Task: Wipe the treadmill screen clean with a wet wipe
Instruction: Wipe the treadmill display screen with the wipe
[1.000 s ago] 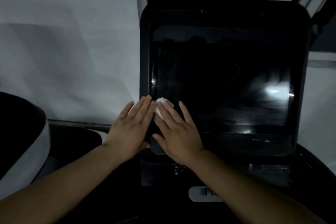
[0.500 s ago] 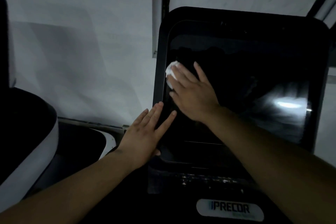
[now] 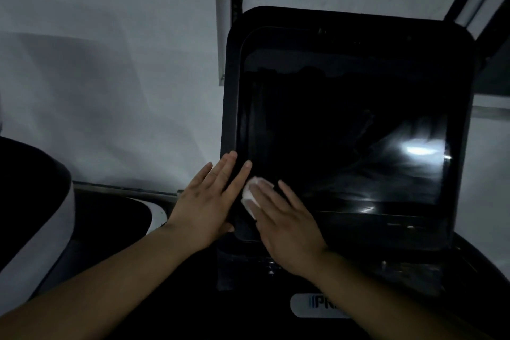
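Note:
The dark treadmill screen (image 3: 345, 124) stands in a black frame, with a bright glare patch at its right. My right hand (image 3: 284, 223) lies flat on the screen's lower left corner, pressing a white wet wipe (image 3: 249, 193) under its fingers; only part of the wipe shows. My left hand (image 3: 209, 201) rests flat with fingers apart on the frame's lower left edge, right beside the wipe, holding nothing.
A pale wall (image 3: 110, 63) fills the left and top. A neighbouring machine's black and white console (image 3: 33, 201) sits at the left. Below the screen are a button panel (image 3: 276, 268) and a white logo badge (image 3: 317, 305).
My right hand slid the wipe from the screen's upper left down to its lower left corner. My left hand stays on the frame's lower left edge.

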Demonstrator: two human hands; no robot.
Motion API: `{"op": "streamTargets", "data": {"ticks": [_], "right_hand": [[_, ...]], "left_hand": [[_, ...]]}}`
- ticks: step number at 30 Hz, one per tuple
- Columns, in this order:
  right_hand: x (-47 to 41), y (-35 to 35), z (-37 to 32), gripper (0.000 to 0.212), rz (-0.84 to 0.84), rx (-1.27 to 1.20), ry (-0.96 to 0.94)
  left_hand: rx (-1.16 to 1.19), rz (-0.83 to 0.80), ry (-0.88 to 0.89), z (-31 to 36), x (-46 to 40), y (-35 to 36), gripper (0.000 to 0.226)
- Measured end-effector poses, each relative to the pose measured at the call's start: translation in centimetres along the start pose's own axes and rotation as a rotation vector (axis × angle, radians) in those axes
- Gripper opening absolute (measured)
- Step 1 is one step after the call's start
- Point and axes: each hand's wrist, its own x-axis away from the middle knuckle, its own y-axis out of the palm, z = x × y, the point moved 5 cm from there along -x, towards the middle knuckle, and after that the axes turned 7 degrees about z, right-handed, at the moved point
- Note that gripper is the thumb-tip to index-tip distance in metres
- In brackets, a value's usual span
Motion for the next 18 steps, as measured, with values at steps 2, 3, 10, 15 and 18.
{"op": "streamTargets", "data": {"ticks": [2,3,10,15,18], "right_hand": [[2.0,0.2,-0.6,0.053,0.032,-0.014,-0.035],[2.8,0.2,-0.6,0.054,0.046,-0.026,-0.046],[5.9,-1.8,0.8,0.041,0.067,-0.008,-0.029],[2.3,-5.2,1.7,0.017,0.302,-0.067,0.165],[-0.8,-8.0,3.2,0.015,0.397,-0.063,0.256]], "left_hand": [[-0.007,-0.005,-0.002,0.1,0.0,-0.1,0.151],[-0.007,-0.002,-0.004,0.1,0.1,-0.2,0.151],[-0.032,0.012,0.003,0.9,0.0,-0.7,0.149],[-0.005,0.064,0.086,3.1,-1.4,-2.5,0.145],[0.005,0.103,0.099,3.8,-2.5,-4.1,0.146]]}}
